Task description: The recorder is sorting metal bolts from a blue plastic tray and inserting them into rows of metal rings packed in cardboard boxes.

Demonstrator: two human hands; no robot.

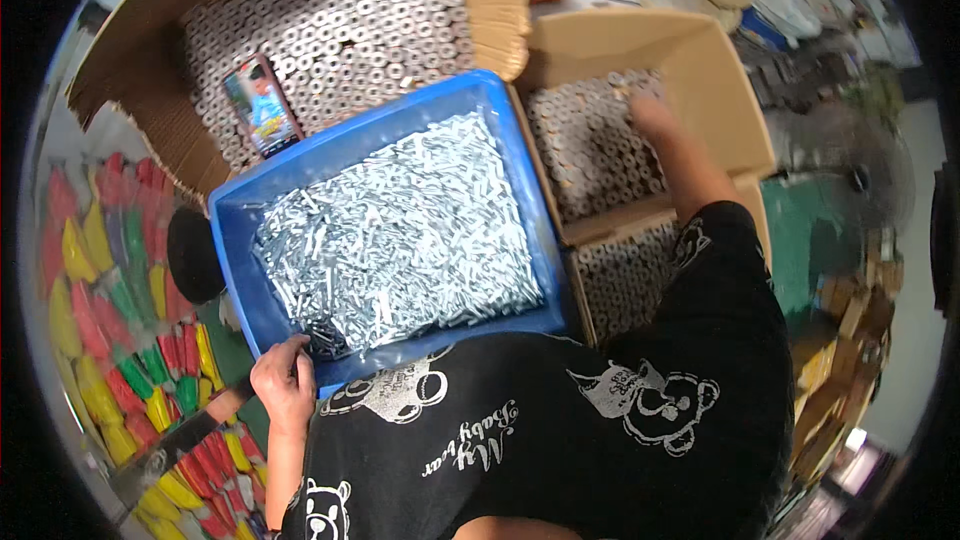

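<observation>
metal pieces in bin, box right; carton behind

A blue bin of metal pieces and two cardboard boxes share the surface

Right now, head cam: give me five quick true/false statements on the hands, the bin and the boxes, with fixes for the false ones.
1. The blue bin holds a heap of small silvery metal pieces. True.
2. The left hand is at the bin's near left corner. True.
3. The right hand rests inside the blue bin. False: it reaches into the cardboard box to the right of the bin.
4. The big cardboard box behind the bin is packed with red and yellow items. False: it holds rows of pale tube ends; the coloured items lie at the left.
5. A small colourful flat pack lies on those tube rows. True.
</observation>
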